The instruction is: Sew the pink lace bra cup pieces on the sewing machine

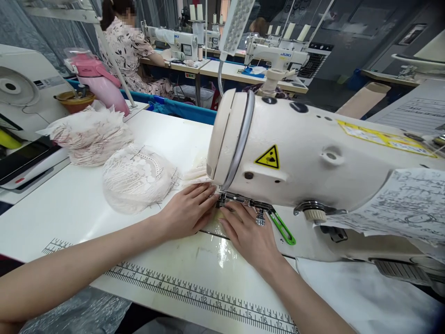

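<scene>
Centrally stands a white sewing machine (295, 153), its needle area low at the left end of the head. My left hand (191, 208) lies flat just left of the presser foot (221, 199), fingers stretched out and touching a pale sheer fabric (199, 172). Much of that fabric is hidden behind the hand and machine head. On the other side of the foot, my right hand (248, 229) rests with fingers extended and slightly apart on the machine bed. Its fingertips reach below a metal attachment bar that hides some of them. A green thread-cutter-like piece (282, 228) sits close to this hand.
Left of my hands lie a round lace piece (139, 178) and a pile of sheer pieces (92, 134) with loose threads. A pink flask (99, 79) and brown pot (74, 99) stand behind. A printed ruler (194, 297) runs along the table's front. A person sits beyond.
</scene>
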{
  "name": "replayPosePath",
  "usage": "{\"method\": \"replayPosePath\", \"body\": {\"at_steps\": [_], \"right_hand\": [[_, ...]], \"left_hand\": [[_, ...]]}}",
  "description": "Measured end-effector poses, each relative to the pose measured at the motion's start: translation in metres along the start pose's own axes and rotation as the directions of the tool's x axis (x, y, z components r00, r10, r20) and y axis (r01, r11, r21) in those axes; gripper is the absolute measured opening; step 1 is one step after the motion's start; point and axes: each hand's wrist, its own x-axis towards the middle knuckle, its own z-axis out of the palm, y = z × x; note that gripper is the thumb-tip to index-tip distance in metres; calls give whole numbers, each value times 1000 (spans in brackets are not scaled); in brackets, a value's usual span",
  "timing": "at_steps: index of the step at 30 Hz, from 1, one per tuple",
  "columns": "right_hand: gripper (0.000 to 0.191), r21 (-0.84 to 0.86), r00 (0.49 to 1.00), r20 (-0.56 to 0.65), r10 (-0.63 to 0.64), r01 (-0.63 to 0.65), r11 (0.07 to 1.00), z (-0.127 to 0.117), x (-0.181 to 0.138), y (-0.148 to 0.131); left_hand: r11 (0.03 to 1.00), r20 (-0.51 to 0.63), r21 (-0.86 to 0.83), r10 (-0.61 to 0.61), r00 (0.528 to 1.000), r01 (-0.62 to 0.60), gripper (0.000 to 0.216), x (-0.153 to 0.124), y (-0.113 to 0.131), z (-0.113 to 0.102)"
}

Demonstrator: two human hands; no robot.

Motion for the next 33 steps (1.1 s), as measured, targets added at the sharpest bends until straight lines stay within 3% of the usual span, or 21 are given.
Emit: {"method": "replayPosePath", "body": {"at_steps": [6,8,10,13,15,19,23,26,28,30,31,33], "right_hand": [[20,69,995,-81,-53,59,996,-4,3,5],[23,62,992,-107,-73,80,995,-5,4,7],[26,30,988,-124,-90,94,995,-6,5,8],[29,-6,986,-122,-114,114,993,-7,6,9],[31,3,986,-116,-122,124,992,-8,7,10],[29,29,986,-111,-122,126,992,-7,6,11],[24,32,988,-120,-101,106,994,-5,4,10],[20,32,988,-133,-75,80,996,-4,3,10],[17,36,989,-131,-65,70,997,-3,3,11],[16,30,991,-123,-56,60,998,-3,3,13],[15,18,992,-118,-50,53,998,-3,2,13],[15,-10,994,-104,-30,29,1000,-2,2,14]], "left_hand": [[986,-125,166,39,991,-18,34,-2,6,-8],[971,-156,237,3,988,35,27,-7,3,-19],[937,-158,291,-153,975,195,23,-16,-4,-33],[807,-133,335,-470,873,486,27,-34,-20,-53],[754,-113,298,-582,806,586,29,-45,-30,-60],[727,-171,117,-656,735,677,25,-57,-46,-60],[733,-178,0,-669,722,680,20,-55,-48,-68],[738,-196,-91,-672,714,669,21,-51,-36,-84],[758,-172,-161,-652,739,632,20,-48,-18,-89],[812,-76,-264,-555,828,520,20,-44,7,-88],[828,21,-368,-448,894,423,20,-42,20,-84],[822,179,-496,-217,960,278,19,-40,46,-76]]}}
